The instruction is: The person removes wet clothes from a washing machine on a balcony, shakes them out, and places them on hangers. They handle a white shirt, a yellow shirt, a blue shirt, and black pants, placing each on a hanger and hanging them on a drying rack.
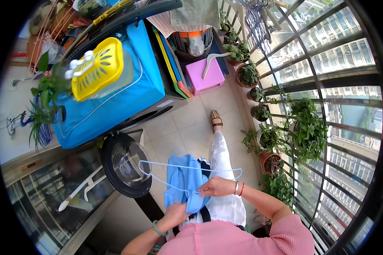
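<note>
A light blue garment [181,174] hangs in folds in front of me, against my white trouser leg. My left hand [176,215] is closed on its near edge, the fingers partly hidden in the cloth. My right hand [218,187] pinches a thin pale blue clothes hanger [157,163] near the middle of its sloping arms, next to the cloth. The hanger's long straight bar points away from me and lies over the garment. My right fingertips hide the hanger's neck, and I cannot tell whether they also grip the cloth.
Ahead on the left stands a front-loading washing machine under a blue cover [151,76], its round door [127,165] swung open. A yellow basket [100,68] sits on top. A pink stool [204,76] stands ahead. Potted plants [247,75] line the barred window on the right.
</note>
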The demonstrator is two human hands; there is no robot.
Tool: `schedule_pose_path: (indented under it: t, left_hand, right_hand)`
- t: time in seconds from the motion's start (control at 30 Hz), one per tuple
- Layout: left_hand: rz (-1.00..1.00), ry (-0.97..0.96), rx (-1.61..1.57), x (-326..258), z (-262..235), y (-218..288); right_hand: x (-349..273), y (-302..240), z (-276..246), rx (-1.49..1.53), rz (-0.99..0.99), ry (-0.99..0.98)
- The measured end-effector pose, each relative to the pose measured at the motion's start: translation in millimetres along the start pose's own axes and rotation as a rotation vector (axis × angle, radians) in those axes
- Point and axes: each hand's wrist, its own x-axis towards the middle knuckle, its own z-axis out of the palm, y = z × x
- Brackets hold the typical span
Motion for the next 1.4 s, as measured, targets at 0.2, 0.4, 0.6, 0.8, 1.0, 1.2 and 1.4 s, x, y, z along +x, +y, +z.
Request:
schedule_pose_path:
  t: [0.2,0.4,0.6,0.8,1.0,1.2,1.4]
  left_hand:
    - [-0.327,-0.224,-0.389,68,-3,26]
    - [-0.62,-0.248,-0.609,134,6,31]
    - [-0.731,-0.228,-0.718,190,-4,40]
    - [-0.756,-0.244,-0.729,205,-7,39]
    - [-0.742,-0.258,-0.704,205,-12,34]
    - [-0.757,-0.267,-0.71,206,-13,33]
    - [-0.768,-0.277,-0.71,206,-12,34]
  right_hand:
    - [115,118,-250,1.133,0.059,0.222]
    - [271,311,-485,1.274,-0.039,1.181]
    - [337,372,-574,1.437,-0.07,1.33]
    - [337,363,-555,1.336,-0.187,1.331]
    - [314,319,-519,1.041,-0.143,1.363]
    - [301,339,-494,0.927,-0.079,1.403]
    - [331,362,-473,0.935,0.098,1.145]
